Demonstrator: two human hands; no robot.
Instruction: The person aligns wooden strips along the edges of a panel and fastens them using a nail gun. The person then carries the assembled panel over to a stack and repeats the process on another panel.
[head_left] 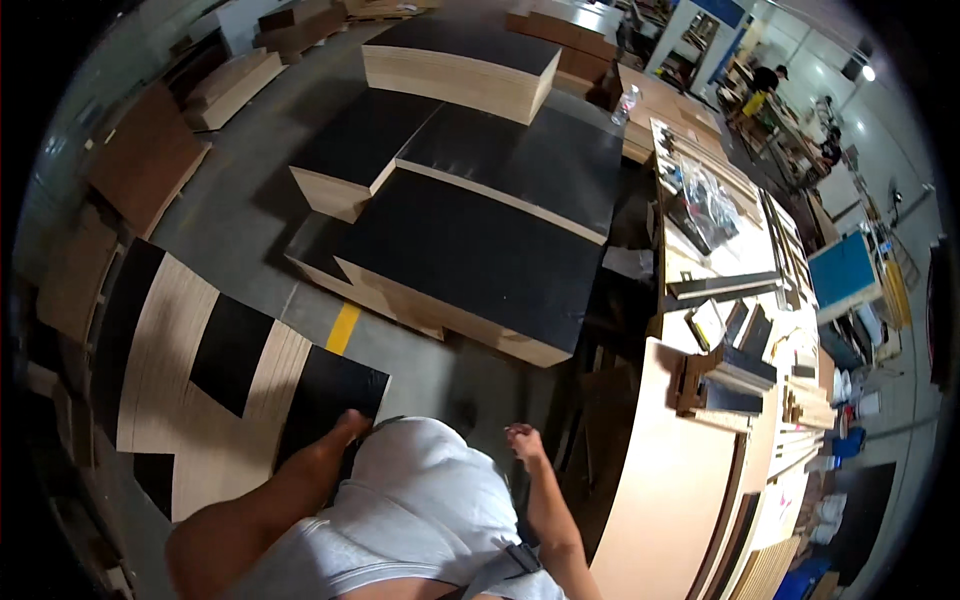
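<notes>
My left hand is low beside my body, over the corner of a black panel. Its fingers are mostly hidden, and I cannot tell whether it touches the panel. That panel belongs to a stack on the left, where black faces alternate with pale wood-coloured boards. My right hand hangs over the floor in front of me, its fingers curled. Whatever may be in it is too small to make out. Ahead of both hands lies a large stack of black-topped boards with pale layered edges.
To my right runs a long workbench carrying wood strips, a clear plastic bag and frame pieces. A plastic bottle stands at its far end. Brown panels stand at the left. People work far off at the right.
</notes>
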